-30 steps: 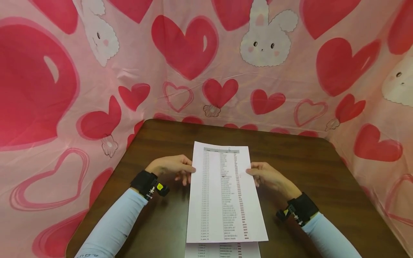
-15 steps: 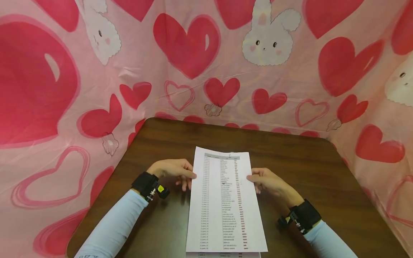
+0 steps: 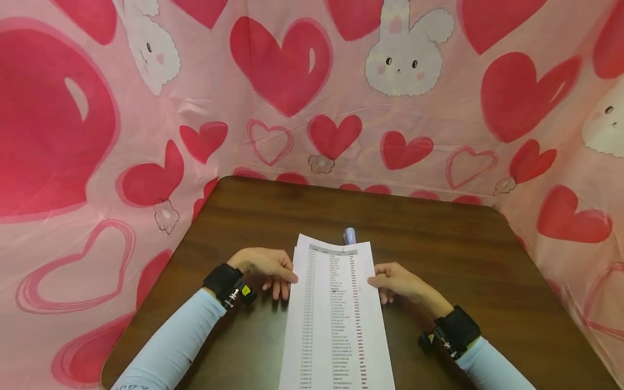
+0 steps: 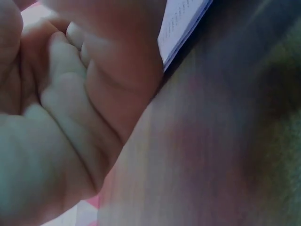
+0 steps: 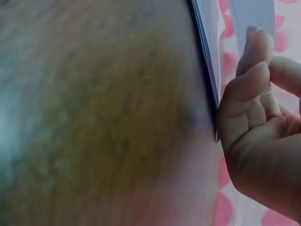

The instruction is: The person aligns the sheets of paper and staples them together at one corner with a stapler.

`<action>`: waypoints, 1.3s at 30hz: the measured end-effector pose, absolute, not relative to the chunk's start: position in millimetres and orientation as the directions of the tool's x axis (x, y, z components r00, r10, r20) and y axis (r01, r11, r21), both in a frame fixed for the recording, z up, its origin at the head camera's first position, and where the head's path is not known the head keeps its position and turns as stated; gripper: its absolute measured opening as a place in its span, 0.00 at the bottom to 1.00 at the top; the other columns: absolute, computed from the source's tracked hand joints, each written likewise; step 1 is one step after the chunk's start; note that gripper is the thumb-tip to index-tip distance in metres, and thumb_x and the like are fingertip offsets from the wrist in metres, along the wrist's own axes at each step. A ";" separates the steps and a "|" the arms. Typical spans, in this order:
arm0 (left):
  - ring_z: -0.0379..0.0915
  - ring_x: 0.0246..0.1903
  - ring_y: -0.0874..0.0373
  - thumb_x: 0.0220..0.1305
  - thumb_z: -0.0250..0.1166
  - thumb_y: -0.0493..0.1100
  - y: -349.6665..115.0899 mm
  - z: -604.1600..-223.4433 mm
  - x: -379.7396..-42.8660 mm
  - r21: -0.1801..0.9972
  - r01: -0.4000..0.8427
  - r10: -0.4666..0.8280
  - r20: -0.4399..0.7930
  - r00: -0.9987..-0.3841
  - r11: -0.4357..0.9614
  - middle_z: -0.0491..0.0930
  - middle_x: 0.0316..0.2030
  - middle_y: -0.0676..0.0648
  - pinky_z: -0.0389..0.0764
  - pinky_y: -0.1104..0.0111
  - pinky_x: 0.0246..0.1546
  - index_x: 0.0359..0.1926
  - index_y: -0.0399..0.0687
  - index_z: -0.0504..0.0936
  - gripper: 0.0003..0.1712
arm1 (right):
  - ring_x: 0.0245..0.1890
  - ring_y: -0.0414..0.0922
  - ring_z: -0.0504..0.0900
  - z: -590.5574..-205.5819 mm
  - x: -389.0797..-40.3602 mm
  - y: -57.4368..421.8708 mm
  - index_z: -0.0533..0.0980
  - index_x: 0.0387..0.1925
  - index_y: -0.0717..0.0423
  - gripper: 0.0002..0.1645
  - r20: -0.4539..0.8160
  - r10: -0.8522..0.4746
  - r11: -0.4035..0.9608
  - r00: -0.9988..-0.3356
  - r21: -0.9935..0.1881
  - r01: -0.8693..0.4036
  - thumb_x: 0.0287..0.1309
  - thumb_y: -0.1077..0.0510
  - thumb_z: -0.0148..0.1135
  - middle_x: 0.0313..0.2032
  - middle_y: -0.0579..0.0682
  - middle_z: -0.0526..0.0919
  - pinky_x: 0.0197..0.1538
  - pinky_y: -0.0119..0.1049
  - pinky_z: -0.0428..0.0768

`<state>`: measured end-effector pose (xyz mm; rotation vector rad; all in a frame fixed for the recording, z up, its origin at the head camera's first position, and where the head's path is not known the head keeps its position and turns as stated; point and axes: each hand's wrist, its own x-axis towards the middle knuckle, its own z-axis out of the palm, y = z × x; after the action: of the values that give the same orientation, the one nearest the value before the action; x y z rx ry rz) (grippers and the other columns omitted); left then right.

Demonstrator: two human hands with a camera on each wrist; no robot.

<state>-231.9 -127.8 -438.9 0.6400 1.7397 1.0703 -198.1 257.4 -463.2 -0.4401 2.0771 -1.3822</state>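
A printed sheet of paper (image 3: 336, 325) with columns of small text and red marks lies between both hands in the head view. My left hand (image 3: 268, 268) pinches its left edge with the thumb on top. On the opposite edge, my right hand (image 3: 402, 281) pinches the sheet between thumb and fingers. The right wrist view shows the raised sheet (image 5: 254, 19) at the fingertips and a stack of papers (image 5: 207, 52) beside the hand, low over the table. Most of that stack is hidden under the top sheet in the head view. The left wrist view catches a paper corner (image 4: 181, 28) past the hand.
Beyond the sheet's top edge pokes the rounded end of a light purple object (image 3: 349, 236), the remainder hidden by paper. A dark brown wooden table (image 3: 439, 238) lies beneath, enclosed by a pink cloth (image 3: 336, 97) with hearts and rabbits.
Both hands have drawn the sheet toward the body, lower in the head view. It now covers the lower sheet's front end, and the light purple object has come into sight behind it.
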 end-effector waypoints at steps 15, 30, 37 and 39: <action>0.81 0.17 0.59 0.68 0.61 0.47 -115.4 -453.1 -226.7 0.817 -0.015 0.711 -0.510 -0.484 0.576 0.87 0.24 0.43 0.70 0.76 0.11 0.29 0.40 0.86 0.17 | 0.12 0.39 0.78 -463.7 -199.1 255.1 0.78 0.42 0.64 0.14 -0.347 -0.538 0.524 -0.768 -0.851 0.017 0.65 0.56 0.60 0.19 0.51 0.83 0.14 0.26 0.65; 0.77 0.14 0.60 0.68 0.61 0.50 -126.5 -451.9 -226.5 0.756 -0.056 0.497 -0.483 -0.721 0.653 0.84 0.19 0.46 0.73 0.73 0.12 0.25 0.41 0.86 0.20 | 0.12 0.44 0.79 -452.2 -205.7 261.9 0.80 0.24 0.56 0.21 -0.363 -0.384 0.759 -0.849 -0.648 -0.066 0.66 0.46 0.59 0.16 0.50 0.81 0.17 0.36 0.78; 0.81 0.18 0.58 0.68 0.61 0.49 -123.5 -454.2 -232.5 0.800 -0.164 0.344 -0.420 -0.840 0.577 0.85 0.22 0.45 0.77 0.71 0.16 0.32 0.41 0.86 0.17 | 0.14 0.45 0.81 -450.9 -209.1 262.2 0.80 0.27 0.57 0.17 -0.337 -0.388 0.752 -0.858 -0.654 -0.083 0.66 0.49 0.60 0.18 0.50 0.82 0.21 0.38 0.81; 0.82 0.19 0.57 0.68 0.61 0.48 -121.9 -456.3 -232.8 0.820 -0.182 0.351 -0.418 -0.838 0.543 0.86 0.23 0.45 0.76 0.72 0.16 0.35 0.41 0.87 0.16 | 0.14 0.45 0.81 -453.4 -208.4 259.7 0.79 0.27 0.57 0.15 -0.341 -0.398 0.746 -0.852 -0.661 -0.083 0.64 0.50 0.62 0.18 0.50 0.81 0.21 0.38 0.81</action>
<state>-232.8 -121.9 -456.3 0.1361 2.2319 1.2748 -208.4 259.7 -453.4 -0.3648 2.4758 -0.9066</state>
